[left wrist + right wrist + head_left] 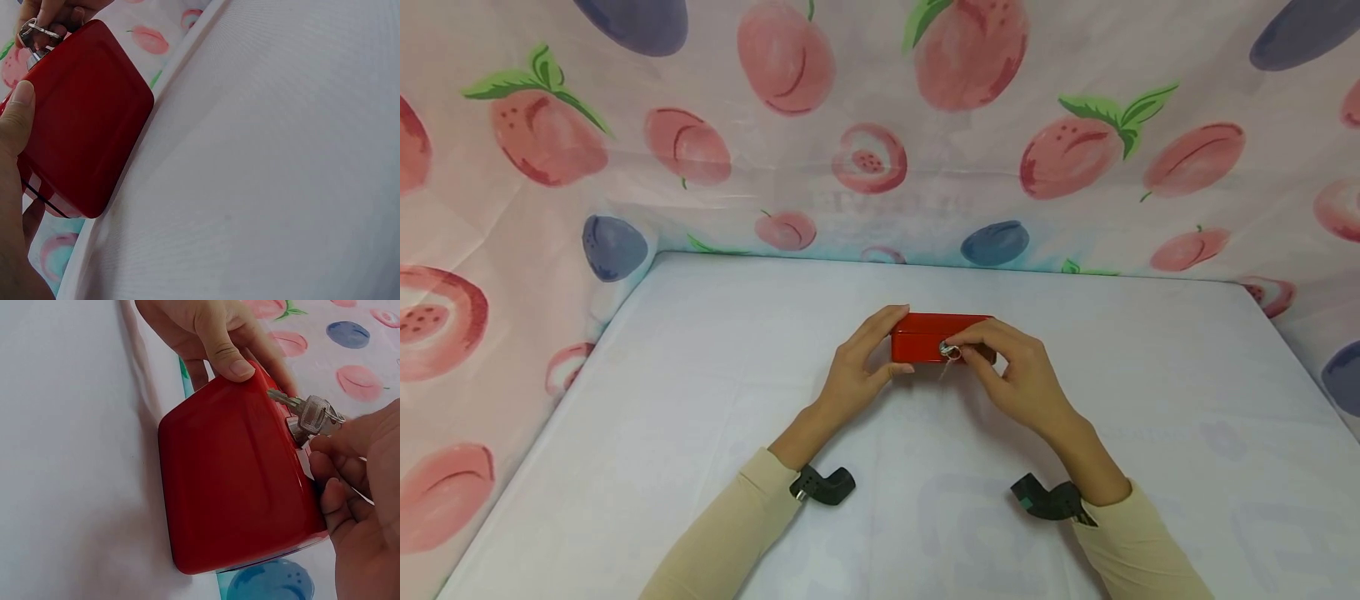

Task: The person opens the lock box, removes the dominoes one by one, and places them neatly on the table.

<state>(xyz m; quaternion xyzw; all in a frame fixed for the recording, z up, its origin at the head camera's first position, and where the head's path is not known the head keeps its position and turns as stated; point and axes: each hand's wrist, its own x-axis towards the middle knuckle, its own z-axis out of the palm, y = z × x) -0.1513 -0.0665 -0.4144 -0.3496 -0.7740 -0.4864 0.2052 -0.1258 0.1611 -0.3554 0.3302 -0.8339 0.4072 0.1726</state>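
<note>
A red metal lock box stands tilted on one edge on the white-covered table, its lock showing in the right wrist view. My left hand grips the box's left end, the thumb on one face and the fingers behind. With thumb and index finger, my right hand pinches a key at the lock; its head is mostly hidden by the fingertips. A second key hangs loose from the same ring, its blade overlapping the box edge.
White cloth covers the table. Behind and at the sides rises a fruit-printed curtain. Each wrist carries a black camera mount, close above the cloth.
</note>
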